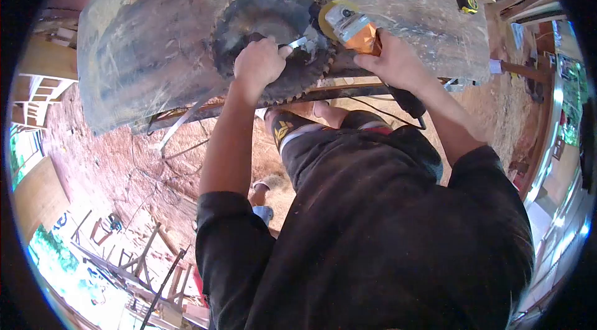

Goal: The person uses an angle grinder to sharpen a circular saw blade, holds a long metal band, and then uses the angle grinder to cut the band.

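Dirt-floor workshop, worn slab [155, 50] with saw blade [261, 16] flat on it; left hand [258, 64] curled on blade centre, pinching metal piece [298, 42], right hand [398, 64] wrapped tight round angle grinder [357, 31] at blade's right rim; likely grinding teeth, next calls for pinning blade firm.

The saw blade [273, 16] under the left hand [258, 64] is dull black-grey, flecked rust brown. The metal tool [300, 42] just past those fingers [283, 51] is silver. The grinder [360, 34] in the right hand [395, 62] is orange, with a silver head and yellow guard. The desk [155, 37] around both is streaked grey-brown. Well beyond the right fingers, a tape measure [467, 1] is yellow and black.
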Tool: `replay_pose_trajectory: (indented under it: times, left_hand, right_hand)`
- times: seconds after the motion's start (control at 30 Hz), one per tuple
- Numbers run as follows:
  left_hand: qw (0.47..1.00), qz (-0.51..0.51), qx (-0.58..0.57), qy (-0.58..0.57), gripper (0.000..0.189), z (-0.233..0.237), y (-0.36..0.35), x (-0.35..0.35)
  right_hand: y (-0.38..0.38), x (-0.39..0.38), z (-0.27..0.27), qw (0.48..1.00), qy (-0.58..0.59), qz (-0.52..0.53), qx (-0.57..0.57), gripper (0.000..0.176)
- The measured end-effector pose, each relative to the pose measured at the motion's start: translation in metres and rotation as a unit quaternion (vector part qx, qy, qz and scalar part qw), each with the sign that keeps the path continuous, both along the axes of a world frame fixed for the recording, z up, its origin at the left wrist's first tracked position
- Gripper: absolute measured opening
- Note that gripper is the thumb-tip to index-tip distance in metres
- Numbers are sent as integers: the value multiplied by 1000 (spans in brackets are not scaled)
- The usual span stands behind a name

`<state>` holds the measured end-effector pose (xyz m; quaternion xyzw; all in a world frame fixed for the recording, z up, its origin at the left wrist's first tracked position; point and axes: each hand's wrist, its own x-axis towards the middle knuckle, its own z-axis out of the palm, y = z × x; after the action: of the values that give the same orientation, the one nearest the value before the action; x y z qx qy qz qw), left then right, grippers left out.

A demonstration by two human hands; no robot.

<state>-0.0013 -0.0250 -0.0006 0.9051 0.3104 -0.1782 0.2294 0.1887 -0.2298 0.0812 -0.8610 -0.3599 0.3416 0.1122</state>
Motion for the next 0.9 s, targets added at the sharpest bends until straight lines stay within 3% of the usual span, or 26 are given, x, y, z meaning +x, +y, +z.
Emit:
replay_pose_trajectory:
  times: [0.07, 0.13, 0.23, 0.27, 0.33, 0.57, 0.7, 0.77, 0.9]
  left_hand:
    - [1000, 9, -11, -10, 58, 5, -1, 0]
    - [998, 21, -33, 41, 48, 22, -2, 6]
    - [998, 47, -41, 23, 47, 18, -4, 5]
    - [997, 50, -49, 22, 47, 15, -5, 5]
    - [993, 92, -62, 36, 45, 23, -11, 4]
    - [995, 77, -57, -33, 51, -5, -5, -1]
    - [994, 87, -63, -4, 51, 6, -8, 5]
    - [994, 61, -72, 58, 48, 14, -6, 8]
    - [993, 88, -76, 1, 55, -2, -7, 2]
  right_hand:
    - [-4, 2, -5, 1000, -4, -17, 22, 61]
    - [-2, -6, 2, 1000, -23, -16, 0, 62]
    - [1, -15, 13, 999, -12, -10, -33, 62]
    - [-7, -16, -4, 998, -10, -28, 50, 59]
    - [-9, -19, -6, 998, -9, -35, 57, 59]
    - [-8, -32, -5, 997, -21, -55, 48, 60]
    - [-1, -44, 0, 998, -29, -58, 21, 59]
    - [2, -45, 2, 997, 28, -71, 11, 57]
    - [-3, -45, -9, 996, -4, -72, 55, 55]
